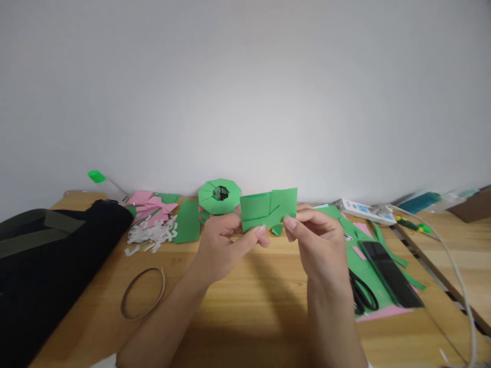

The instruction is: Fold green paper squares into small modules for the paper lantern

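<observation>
A folded piece of green paper (268,207) is held up above the wooden table between both hands. My left hand (230,243) pinches its lower left part, thumb in front and fingers partly hidden behind. At the lower right corner, my right hand (320,237) grips it between thumb and fingers. Diagonal and horizontal fold lines show on the paper's face. Just below it lies a small green paper scrap (276,230). Behind my left hand stands a round green paper ring (219,196) with a dark hole in its middle and some pink beneath.
Pink paper pieces (153,207), white scraps (151,234) and a green sheet (187,222) lie at left, near a dark bag (57,276) and a tape ring (142,294). At right are scissors (362,294), a phone (391,273) and a power strip (366,211) with a cable.
</observation>
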`<state>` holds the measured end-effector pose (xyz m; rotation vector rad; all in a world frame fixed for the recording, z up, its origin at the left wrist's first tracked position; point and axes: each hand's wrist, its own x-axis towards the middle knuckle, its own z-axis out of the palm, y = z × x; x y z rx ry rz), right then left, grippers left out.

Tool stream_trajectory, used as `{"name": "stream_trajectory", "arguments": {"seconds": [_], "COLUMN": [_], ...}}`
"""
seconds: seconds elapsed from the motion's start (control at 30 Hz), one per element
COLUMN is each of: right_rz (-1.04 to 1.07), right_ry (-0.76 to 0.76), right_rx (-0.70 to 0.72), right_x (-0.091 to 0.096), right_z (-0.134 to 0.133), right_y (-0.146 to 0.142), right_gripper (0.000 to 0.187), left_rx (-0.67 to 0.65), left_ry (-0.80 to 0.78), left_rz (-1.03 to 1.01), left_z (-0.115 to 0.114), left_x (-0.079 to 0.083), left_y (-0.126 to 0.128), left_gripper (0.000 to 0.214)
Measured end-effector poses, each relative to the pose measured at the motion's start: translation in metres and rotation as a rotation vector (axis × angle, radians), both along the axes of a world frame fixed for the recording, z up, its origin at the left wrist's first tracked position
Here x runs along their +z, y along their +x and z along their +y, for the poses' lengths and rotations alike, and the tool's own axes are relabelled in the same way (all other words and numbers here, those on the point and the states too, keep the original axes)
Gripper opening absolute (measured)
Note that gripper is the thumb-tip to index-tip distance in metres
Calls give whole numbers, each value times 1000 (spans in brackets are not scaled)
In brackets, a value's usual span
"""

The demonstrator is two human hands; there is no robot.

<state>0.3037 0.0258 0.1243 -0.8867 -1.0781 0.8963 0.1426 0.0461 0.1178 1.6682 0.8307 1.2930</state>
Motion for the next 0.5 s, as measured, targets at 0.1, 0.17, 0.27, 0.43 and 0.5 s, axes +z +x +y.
{"name": "stream_trajectory", "arguments": {"seconds": [0.1, 0.17, 0.27, 0.43, 0.5], "right_rz": [-16, -24, -15, 3, 18], "right_ry": [-13, -31, -36, -33, -30], "right_rx": [8, -5, -22, -1, 5], "right_x": [1, 2, 2, 3, 3], "right_z": [-1, -1, -1, -1, -2], "right_y": [0, 0, 2, 4, 3], "right_gripper": [9, 8, 8, 10, 10], "left_rx": [-33, -47, -47, -47, -39], "left_ry": [-48, -64, -72, -79, -82], "left_rz": [-26, -28, -5, 21, 32], "left_z": [1, 1, 2, 3, 3], "left_x": [1, 2, 2, 2, 2], "left_y": [0, -1, -3, -3, -3], "left_gripper": [21, 22, 22, 21, 21]}}
